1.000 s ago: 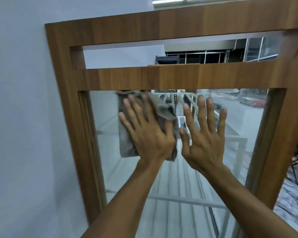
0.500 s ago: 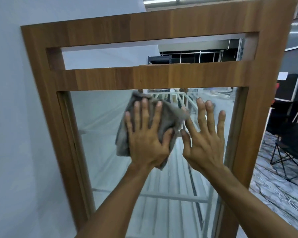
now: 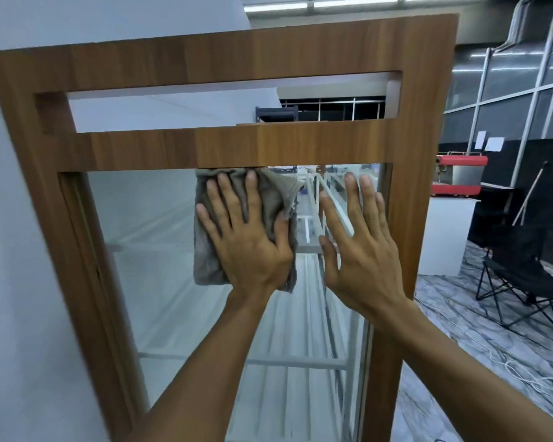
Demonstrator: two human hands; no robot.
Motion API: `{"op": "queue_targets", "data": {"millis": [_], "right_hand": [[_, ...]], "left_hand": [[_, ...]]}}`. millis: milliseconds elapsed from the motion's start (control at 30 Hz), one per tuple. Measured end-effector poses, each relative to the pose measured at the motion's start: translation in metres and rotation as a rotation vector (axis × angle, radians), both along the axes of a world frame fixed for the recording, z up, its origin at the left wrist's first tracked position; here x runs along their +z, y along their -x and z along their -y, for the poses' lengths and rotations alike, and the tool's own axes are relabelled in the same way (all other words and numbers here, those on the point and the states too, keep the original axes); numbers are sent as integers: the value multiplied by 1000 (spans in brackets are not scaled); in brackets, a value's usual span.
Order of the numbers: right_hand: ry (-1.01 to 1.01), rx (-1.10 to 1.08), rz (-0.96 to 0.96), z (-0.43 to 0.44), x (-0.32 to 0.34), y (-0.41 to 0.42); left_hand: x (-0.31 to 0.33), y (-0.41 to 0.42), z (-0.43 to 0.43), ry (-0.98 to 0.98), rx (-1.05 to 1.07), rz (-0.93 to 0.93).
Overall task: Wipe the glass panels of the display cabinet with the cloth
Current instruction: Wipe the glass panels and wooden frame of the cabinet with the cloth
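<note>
Grey crumpled cloth (image 3: 273, 199) under flat left hand (image 3: 246, 240); right hand (image 3: 361, 250) spread on glass panel (image 3: 160, 250).

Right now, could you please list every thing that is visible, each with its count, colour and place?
cabinet frame: one, brown wood, centre, against the wall
glass panel: one large, clear, inside the frame
cloth: one, grey, at the top of the glass
folding chair: one, black, right, on the floor
machine: one, red and silver, right background
white cable: one, on the marble-pattern floor
left hand: flat, pressing the cloth
right hand: flat, bare, on the glass beside it
</note>
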State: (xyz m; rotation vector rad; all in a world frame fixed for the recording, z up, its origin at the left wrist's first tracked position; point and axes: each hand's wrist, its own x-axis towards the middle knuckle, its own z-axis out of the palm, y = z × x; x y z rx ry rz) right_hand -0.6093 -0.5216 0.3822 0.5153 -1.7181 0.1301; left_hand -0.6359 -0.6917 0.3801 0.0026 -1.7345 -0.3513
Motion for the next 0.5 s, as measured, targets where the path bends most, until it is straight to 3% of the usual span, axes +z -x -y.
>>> {"op": "queue_targets", "data": {"millis": [100,167,300,333,500], "right_hand": [[62,-2,-120,-13,6,-4],[127,-28,-129,-29,16,-1],[135,23,-73,-49,24,4],[113,59,-58,-53,23,5],[70,128,-73,-69,21,9]], "left_hand": [[9,-5,-40,-174,-9,28],[12,-8,-63,-155,-38,48],[-10,-8,-65,279,-97,37],[-14,-6,-59,297,-105,26],[5,-9,-83,-186,-35,26]]}}
